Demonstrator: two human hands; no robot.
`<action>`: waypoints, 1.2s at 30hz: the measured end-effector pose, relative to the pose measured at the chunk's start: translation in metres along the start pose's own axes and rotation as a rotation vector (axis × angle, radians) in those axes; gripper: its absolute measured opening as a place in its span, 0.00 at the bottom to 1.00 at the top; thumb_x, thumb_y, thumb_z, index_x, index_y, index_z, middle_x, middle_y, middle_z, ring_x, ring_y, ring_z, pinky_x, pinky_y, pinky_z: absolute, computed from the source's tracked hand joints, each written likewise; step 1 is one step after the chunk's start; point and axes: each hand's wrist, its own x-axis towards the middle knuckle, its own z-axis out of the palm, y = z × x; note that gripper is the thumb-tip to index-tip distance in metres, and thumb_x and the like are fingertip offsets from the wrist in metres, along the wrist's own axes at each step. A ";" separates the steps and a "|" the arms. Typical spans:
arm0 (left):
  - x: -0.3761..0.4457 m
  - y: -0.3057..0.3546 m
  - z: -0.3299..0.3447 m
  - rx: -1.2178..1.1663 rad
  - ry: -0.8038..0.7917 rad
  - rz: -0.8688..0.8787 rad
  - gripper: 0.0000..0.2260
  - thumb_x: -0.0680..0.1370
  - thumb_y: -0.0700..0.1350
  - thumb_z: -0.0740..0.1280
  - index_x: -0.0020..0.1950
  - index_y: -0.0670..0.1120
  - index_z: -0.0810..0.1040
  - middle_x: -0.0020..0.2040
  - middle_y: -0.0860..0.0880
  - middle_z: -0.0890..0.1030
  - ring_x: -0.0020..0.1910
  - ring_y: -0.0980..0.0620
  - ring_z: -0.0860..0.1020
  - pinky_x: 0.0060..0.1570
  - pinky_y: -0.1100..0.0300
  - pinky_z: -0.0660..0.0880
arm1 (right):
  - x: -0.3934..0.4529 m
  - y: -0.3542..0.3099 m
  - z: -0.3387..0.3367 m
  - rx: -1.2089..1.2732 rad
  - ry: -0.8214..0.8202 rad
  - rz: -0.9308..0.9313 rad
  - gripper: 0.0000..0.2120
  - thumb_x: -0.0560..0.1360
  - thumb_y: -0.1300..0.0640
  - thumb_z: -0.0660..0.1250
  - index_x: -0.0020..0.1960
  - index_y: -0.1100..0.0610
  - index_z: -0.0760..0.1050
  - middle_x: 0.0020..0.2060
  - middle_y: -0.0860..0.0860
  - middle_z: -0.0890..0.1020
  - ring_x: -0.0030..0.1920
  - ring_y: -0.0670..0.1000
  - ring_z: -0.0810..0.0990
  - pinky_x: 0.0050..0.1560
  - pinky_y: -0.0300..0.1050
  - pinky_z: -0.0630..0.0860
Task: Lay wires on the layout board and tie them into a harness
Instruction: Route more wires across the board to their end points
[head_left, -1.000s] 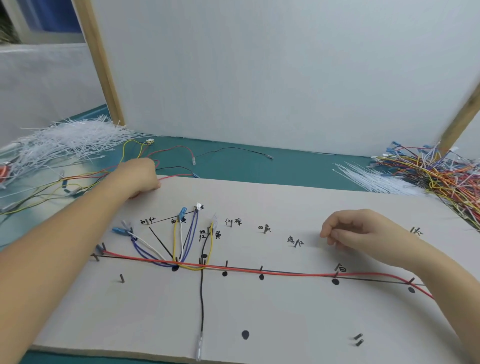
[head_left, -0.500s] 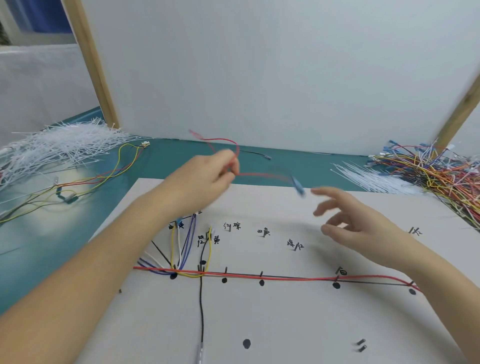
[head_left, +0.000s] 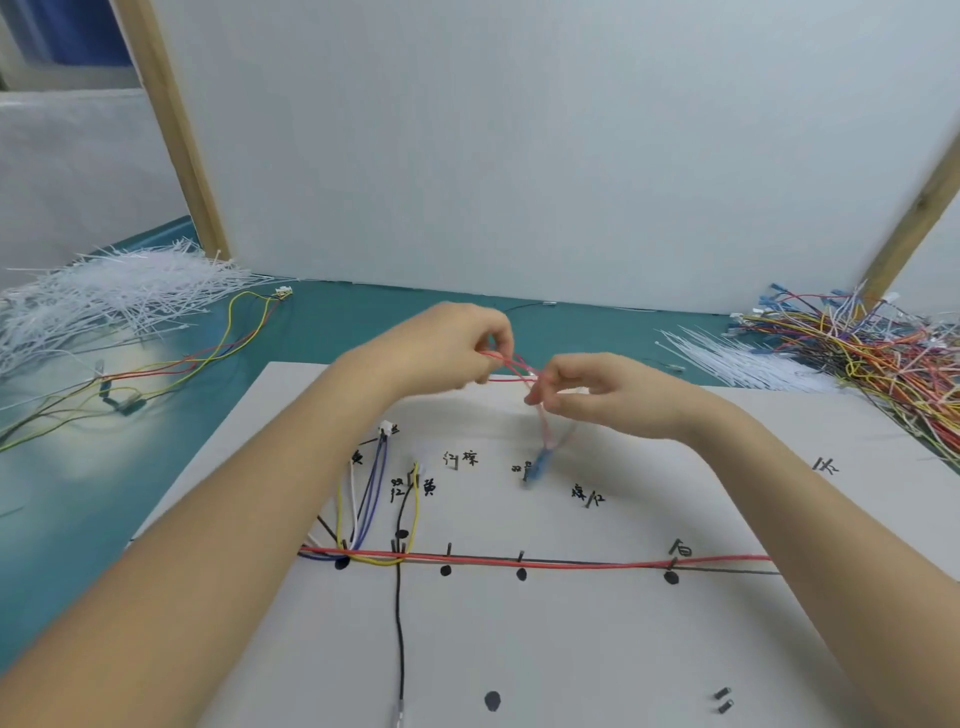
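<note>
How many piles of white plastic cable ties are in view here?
2. One large pile of white plastic cable ties lies on the green table at far left; a smaller pile lies at right, beside the tangle of coloured wires. More could lie outside the view.

My hands have open room over the near right of the board (head_left: 597, 649). Wire heap (head_left: 872, 353) crowds the right edge, zip ties (head_left: 104, 296) the left, pegs (head_left: 723, 699) dot the board.

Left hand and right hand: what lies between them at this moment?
In the head view, the red wire bridges the short gap between the left hand and right hand; both pinch it above the layout board, its blue terminal dangling below.
</note>
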 end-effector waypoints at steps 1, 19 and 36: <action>0.006 -0.008 -0.002 0.038 0.015 -0.040 0.07 0.75 0.43 0.64 0.40 0.54 0.74 0.34 0.55 0.79 0.24 0.63 0.72 0.28 0.66 0.68 | 0.000 0.004 -0.002 0.004 -0.071 0.025 0.02 0.76 0.50 0.65 0.49 0.45 0.76 0.54 0.39 0.79 0.59 0.39 0.73 0.62 0.41 0.67; 0.005 -0.051 0.017 -0.292 -0.109 -0.174 0.10 0.79 0.43 0.59 0.46 0.53 0.79 0.36 0.54 0.78 0.30 0.57 0.76 0.31 0.66 0.71 | -0.013 0.047 -0.007 -0.138 0.403 0.095 0.06 0.75 0.50 0.67 0.40 0.45 0.74 0.34 0.44 0.74 0.32 0.42 0.70 0.33 0.32 0.65; 0.085 -0.009 0.085 0.313 -0.095 -0.156 0.19 0.80 0.51 0.54 0.71 0.54 0.66 0.66 0.42 0.71 0.64 0.40 0.69 0.60 0.49 0.68 | -0.020 0.023 -0.005 0.784 0.126 -0.134 0.16 0.76 0.49 0.57 0.37 0.50 0.79 0.28 0.50 0.76 0.24 0.46 0.64 0.27 0.35 0.60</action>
